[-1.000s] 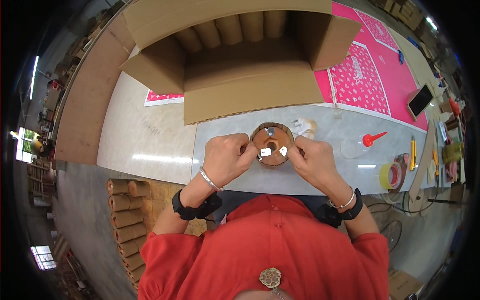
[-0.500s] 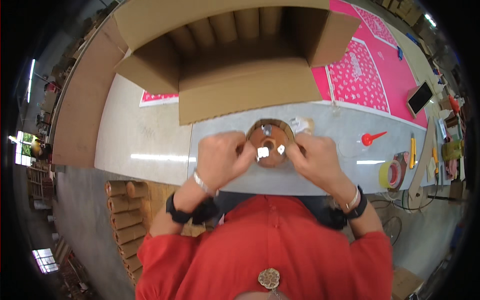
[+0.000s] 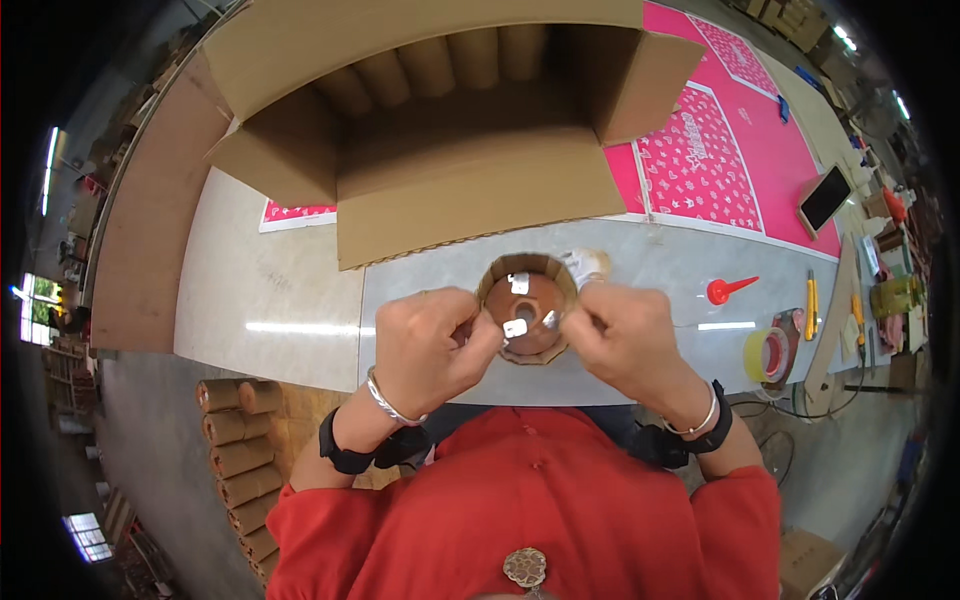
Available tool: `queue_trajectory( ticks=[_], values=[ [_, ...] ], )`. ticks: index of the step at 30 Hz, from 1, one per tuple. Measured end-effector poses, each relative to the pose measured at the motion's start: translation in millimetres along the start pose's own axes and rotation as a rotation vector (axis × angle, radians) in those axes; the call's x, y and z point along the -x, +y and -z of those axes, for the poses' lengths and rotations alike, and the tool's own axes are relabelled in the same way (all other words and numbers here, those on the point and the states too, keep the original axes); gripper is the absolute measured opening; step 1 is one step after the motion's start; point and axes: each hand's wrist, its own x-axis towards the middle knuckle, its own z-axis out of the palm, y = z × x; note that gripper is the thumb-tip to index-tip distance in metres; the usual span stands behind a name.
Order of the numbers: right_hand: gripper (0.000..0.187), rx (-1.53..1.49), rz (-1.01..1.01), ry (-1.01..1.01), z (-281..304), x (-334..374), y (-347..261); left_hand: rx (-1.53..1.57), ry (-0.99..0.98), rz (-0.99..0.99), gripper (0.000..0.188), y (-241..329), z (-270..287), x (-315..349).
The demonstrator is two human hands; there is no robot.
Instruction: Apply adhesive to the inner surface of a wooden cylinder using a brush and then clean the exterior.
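A round brown cylinder (image 3: 521, 308) stands on the grey tabletop in front of me, seen from above. It has a hole at its centre, glossy highlights like clear film on top, and a raised rim around the edge. My left hand (image 3: 437, 340) is closed in a pinch at the rim's left side. On the opposite side, my right hand (image 3: 625, 335) pinches the rim likewise. My fingers cover both sides of the rim, so the exact hold is partly hidden. Just behind my right hand lies a small whitish crumpled piece (image 3: 588, 264).
An open cardboard box (image 3: 480, 195) stands beyond the hands, with several brown cylinders inside. Pink printed sheets (image 3: 700, 160) lie beside it. Rightward are a red nozzle (image 3: 730, 290), a tape roll (image 3: 766, 356), yellow cutter (image 3: 811, 308) and phone (image 3: 825, 200). Brown rolls (image 3: 240, 458) are stacked lower left.
The whole view has shifted slightly, placing the box and tabletop things lower and further left. Both hands stay pinched at the cylinder's rim, which now looks more flared and angular.
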Motion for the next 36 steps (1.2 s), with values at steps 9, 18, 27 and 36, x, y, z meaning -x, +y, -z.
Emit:
queue_trajectory(
  ticks=[9, 18, 27, 36],
  values=[
    [0.024, 0.024, -0.010, -0.079, -5.2, -8.6, 17.4, -0.004, -0.006, -0.007, 0.022, -6.9, -2.6, -8.8],
    [0.025, -0.036, -0.128, -0.122, 5.0, -0.6, 7.0, 0.008, 0.006, -0.026, 0.020, 0.2, 2.0, -8.4],
    [0.026, -0.063, -0.090, -0.106, 4.6, -5.4, 10.9, -0.002, 0.047, -0.108, 0.019, -8.7, -1.4, -15.4],
    [0.025, -0.071, -0.021, -0.090, 20.4, 7.8, -14.5, 0.027, 0.037, -0.072, 0.018, 22.8, 17.5, 15.0]
  ],
)
